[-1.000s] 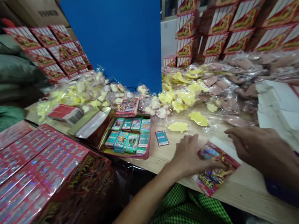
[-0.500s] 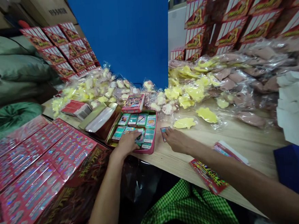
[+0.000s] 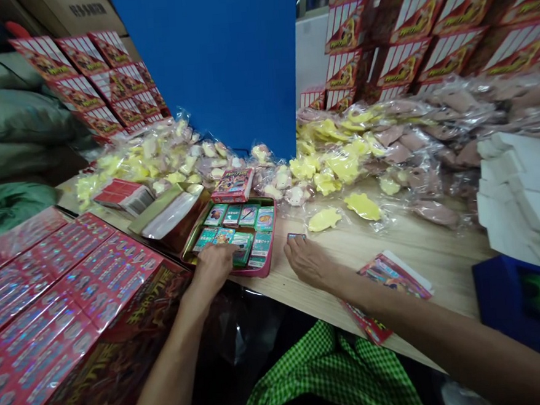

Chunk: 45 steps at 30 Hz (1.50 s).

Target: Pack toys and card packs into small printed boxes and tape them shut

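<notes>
My left hand [image 3: 215, 265] is over the near side of an open tin [image 3: 266, 266], its index finger stretched onto a green-edged card stack [image 3: 243, 249] and its other fingers bent. Nothing shows gripped in it. More stacks of small cards [image 3: 260, 243] lie in rows inside the tin. To the right of the tin, my right hand [image 3: 307, 261] rests low on the table with its fingers together over a small card [image 3: 296, 235]; only the card's far edge shows.
A red box [image 3: 232, 186] leans on the tin's far edge. Bagged yellow shapes [image 3: 324, 219] lie beyond my hands. Printed red packs [image 3: 395, 274] lie under my right forearm. A large red carton [image 3: 135, 323] stands left, white folded cartons [image 3: 519, 197] right.
The view has shifted slightly to the right. My left index finger has straightened over the stack. My right fingers now cover most of the small card that showed more before.
</notes>
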{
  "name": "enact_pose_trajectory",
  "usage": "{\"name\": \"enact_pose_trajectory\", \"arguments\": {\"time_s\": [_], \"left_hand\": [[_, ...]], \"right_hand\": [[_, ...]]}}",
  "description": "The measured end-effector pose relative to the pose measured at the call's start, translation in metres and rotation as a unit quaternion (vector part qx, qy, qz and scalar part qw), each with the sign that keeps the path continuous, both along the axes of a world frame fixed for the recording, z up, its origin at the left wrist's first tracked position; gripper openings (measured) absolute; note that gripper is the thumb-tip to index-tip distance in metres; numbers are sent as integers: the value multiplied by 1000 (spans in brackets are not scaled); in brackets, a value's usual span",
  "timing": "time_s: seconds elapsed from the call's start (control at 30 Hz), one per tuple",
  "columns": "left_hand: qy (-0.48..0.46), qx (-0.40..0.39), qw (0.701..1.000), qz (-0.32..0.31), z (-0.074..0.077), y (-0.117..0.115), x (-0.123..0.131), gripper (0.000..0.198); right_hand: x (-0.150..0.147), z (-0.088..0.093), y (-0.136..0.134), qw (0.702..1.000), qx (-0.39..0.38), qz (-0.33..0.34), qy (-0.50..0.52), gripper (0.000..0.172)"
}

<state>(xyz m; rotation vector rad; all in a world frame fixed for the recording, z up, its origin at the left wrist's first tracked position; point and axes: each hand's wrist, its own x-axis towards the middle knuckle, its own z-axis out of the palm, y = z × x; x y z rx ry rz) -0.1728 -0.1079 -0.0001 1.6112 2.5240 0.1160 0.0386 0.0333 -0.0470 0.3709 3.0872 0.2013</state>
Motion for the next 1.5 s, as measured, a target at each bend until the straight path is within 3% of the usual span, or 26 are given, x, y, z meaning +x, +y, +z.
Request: {"name": "enact_pose_trajectory", "arguments": {"time_s": [0.27, 0.4, 0.47, 0.53, 0.57, 0.63, 0.7, 0.73, 0.8, 0.83, 0.87, 0.9, 0.97, 1.0, 1.07, 1.13, 1.17, 1.23, 1.33, 1.43, 1.5], "left_hand": [[-57, -18, 998, -19, 0, 0, -8, 24], [-63, 44, 997, -2, 4, -4, -11, 24], [-58, 138, 988, 34, 9, -4, -6, 28], [-130, 307, 939, 87, 13, -1, 9, 28], [-212, 394, 888, 108, 15, 3, 21, 28], [-427, 491, 749, 125, 15, 18, 50, 34], [-600, 463, 641, 121, 11, 38, 82, 44], [-645, 440, 613, 124, 6, 50, 97, 47], [-677, 411, 596, 135, -5, 74, 123, 48], [-677, 408, 596, 137, -10, 84, 135, 48], [-675, 410, 598, 136, -16, 93, 145, 47], [-676, 411, 597, 132, -21, 100, 156, 48], [-682, 404, 597, 122, -27, 110, 176, 53], [-672, 390, 618, 115, -29, 113, 188, 58], [-601, 337, 721, 78, -31, 115, 211, 72], [-463, 255, 849, -5, -32, 113, 235, 93], [-390, 209, 895, -56, -33, 112, 246, 102], [-289, 139, 937, -140, -35, 111, 264, 109], [-240, 125, 945, -181, -37, 110, 272, 109], [-247, 231, 922, -188, -33, 107, 263, 112], [-243, 329, 892, -192, -29, 105, 255, 108]], "right_hand": [[4, -4, 4, 996, -87, 18, 17, 32], [5, 4, 18, 985, -171, -1, 26, 21], [7, 10, 24, 978, -203, -23, 48, 14], [11, 18, 28, 969, -213, -72, 98, 14], [14, 23, 29, 963, -210, -107, 134, 15], [23, 35, 31, 943, -192, -177, 207, 18], [34, 47, 32, 904, -233, -223, 281, 21], [41, 53, 32, 870, -300, -228, 319, 22], [55, 59, 31, 765, -466, -217, 387, 24], [63, 60, 31, 712, -527, -212, 412, 24], [72, 60, 30, 678, -557, -215, 429, 23], [82, 59, 31, 673, -551, -228, 438, 21], [105, 57, 34, 709, -473, -264, 452, 14], [119, 56, 38, 737, -412, -280, 457, 12], [148, 56, 46, 787, -261, -312, 463, 13], [178, 58, 55, 816, -126, -337, 452, 18], [190, 59, 59, 825, -80, -345, 441, 23], [209, 60, 62, 838, -33, -354, 414, 33], [219, 61, 59, 832, -33, -377, 406, 33], [212, 67, 48, 824, -72, -358, 434, 17], [201, 76, 38, 841, -84, -300, 442, 15]]}}
